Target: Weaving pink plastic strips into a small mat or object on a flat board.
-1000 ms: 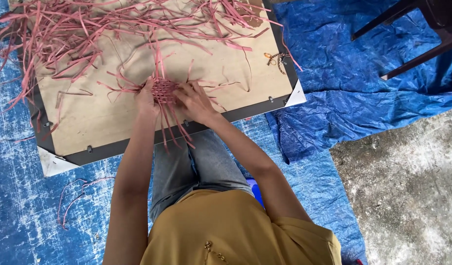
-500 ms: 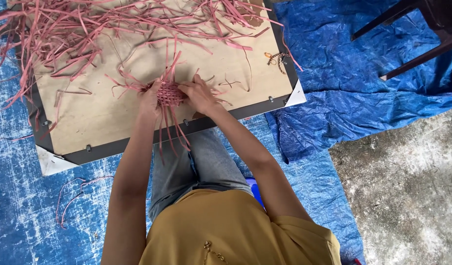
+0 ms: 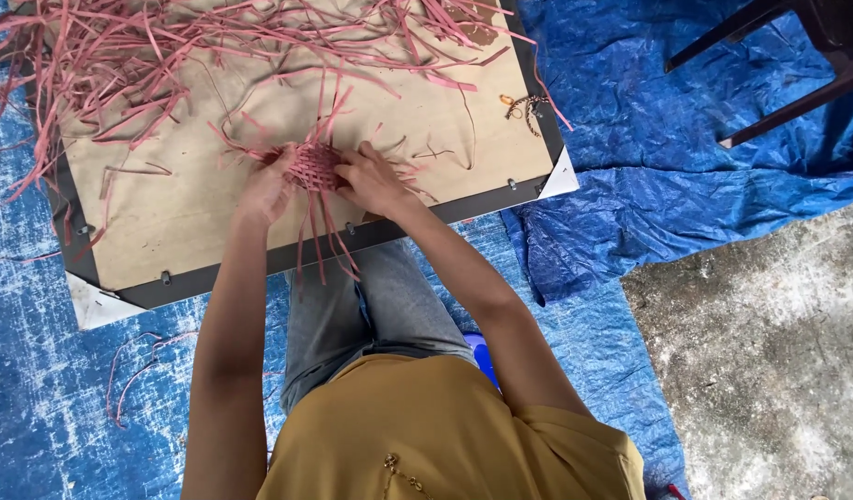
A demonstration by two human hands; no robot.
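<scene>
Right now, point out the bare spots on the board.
Bare wood on the board lies left of the left hand, and right of the right hand toward the small metal piece. The pink strips crowd the far edge.

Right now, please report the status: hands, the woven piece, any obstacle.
Left hand and right hand both grip the small pink woven piece. It rests on the board. Loose pink strips piled beyond, none covering the hands.

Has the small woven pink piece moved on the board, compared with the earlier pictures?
No, hardly at all. The woven pink piece lies about as far from the near dark edge of the board as before, between the left hand and right hand.
</scene>
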